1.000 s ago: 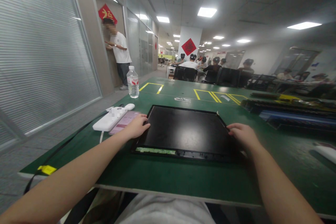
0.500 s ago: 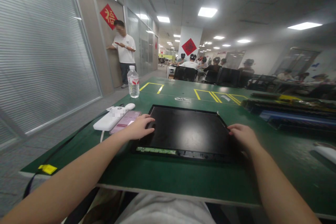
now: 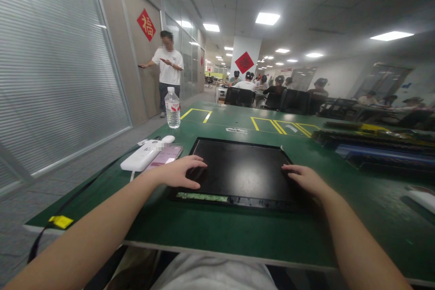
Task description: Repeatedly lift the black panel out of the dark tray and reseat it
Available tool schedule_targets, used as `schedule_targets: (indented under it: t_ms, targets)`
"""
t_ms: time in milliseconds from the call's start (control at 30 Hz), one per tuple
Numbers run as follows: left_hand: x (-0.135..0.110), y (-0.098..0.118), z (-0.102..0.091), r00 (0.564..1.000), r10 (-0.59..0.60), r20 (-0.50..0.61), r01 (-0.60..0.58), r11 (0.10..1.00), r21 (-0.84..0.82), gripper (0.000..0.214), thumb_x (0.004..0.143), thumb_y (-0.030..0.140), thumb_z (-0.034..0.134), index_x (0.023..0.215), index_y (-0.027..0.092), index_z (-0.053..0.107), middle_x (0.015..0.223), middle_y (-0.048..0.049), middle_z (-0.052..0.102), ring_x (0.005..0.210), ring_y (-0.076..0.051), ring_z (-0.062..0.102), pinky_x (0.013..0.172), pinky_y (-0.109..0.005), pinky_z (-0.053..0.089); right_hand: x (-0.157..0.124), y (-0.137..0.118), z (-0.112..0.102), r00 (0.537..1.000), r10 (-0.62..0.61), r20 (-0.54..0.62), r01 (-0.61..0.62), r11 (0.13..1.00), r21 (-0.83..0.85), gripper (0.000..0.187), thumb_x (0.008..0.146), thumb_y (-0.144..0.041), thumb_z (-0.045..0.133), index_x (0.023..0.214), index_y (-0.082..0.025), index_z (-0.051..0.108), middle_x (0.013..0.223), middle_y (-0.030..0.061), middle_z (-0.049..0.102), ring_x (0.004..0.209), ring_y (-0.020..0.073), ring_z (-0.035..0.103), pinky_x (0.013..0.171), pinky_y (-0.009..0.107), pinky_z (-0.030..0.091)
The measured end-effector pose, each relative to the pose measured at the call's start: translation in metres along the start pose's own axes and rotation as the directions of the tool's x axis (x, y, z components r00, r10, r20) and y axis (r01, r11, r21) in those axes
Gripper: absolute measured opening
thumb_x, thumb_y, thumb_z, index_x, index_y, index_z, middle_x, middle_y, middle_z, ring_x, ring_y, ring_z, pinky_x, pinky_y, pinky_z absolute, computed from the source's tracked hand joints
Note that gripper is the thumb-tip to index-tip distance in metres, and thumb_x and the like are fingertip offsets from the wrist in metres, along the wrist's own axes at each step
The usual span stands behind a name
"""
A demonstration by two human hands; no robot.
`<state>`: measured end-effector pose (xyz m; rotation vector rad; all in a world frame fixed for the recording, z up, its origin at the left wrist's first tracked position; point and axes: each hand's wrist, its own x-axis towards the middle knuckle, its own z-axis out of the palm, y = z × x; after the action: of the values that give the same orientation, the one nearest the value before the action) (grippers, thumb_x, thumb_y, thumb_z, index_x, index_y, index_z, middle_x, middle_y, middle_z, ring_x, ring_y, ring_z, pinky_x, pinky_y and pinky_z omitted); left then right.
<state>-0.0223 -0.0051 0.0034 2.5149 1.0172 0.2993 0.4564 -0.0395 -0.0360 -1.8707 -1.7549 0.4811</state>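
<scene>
resting our left hand (image 3: 180, 176) and right hand (image 3: 306, 180) open, flat on opposite sides of the display panel (image 3: 243, 167), steadying it on the desk (image 3: 217, 231).

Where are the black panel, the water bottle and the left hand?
black panel (image 3: 243, 170): head view, bare glossy middle of its face.
water bottle (image 3: 173, 108): head view, on its label band.
left hand (image 3: 180, 173): head view, back of the hand, resting on the panel's left edge.

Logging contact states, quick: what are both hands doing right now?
Left hand: open, resting on the black panel.
Right hand: open, resting on the same panel.
</scene>
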Motion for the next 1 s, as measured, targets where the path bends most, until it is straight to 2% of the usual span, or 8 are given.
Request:
schedule_targets:
  t_ms: [400,733,1000]
  targets:
    - [-0.002,-0.001,-0.001,0.994,0.1,0.036,-0.099,0.995,-0.023,0.073,0.068,0.033,0.08,0.137,0.028,0.056,0.152,-0.0091,0.044,0.137,-0.031,0.045,0.114,-0.041,0.035,0.002,0.001,0.002,0.999,-0.033,-0.008,0.033,0.999,-0.012,0.035,0.079,-0.025,0.057,0.107,-0.022,0.077,0.124,0.0052,0.069,0.121,0.0251,0.06,0.11,0.038,0.038]
    - [-0.001,0.001,0.001,0.987,0.161,-0.001,-0.161,0.985,-0.057,0.062,0.068,0.031,0.081,0.128,0.03,0.064,0.148,-0.0065,0.049,0.133,-0.029,0.049,0.111,-0.039,0.038,0.001,0.003,0.004,0.999,-0.013,-0.033,0.013,1.0,0.01,0.033,0.078,-0.028,0.057,0.103,-0.023,0.078,0.123,0.0045,0.07,0.12,0.0263,0.061,0.109,0.038,0.04]
    - [0.003,-0.002,0.008,0.981,0.196,-0.007,-0.196,0.979,-0.059,0.062,0.067,0.027,0.08,0.127,0.028,0.064,0.143,-0.0076,0.054,0.128,-0.029,0.053,0.109,-0.039,0.041,0.001,0.003,0.007,0.999,0.0,-0.04,0.001,1.0,0.023,0.034,0.078,-0.03,0.056,0.103,-0.023,0.077,0.125,0.0053,0.069,0.121,0.0263,0.06,0.11,0.038,0.039]
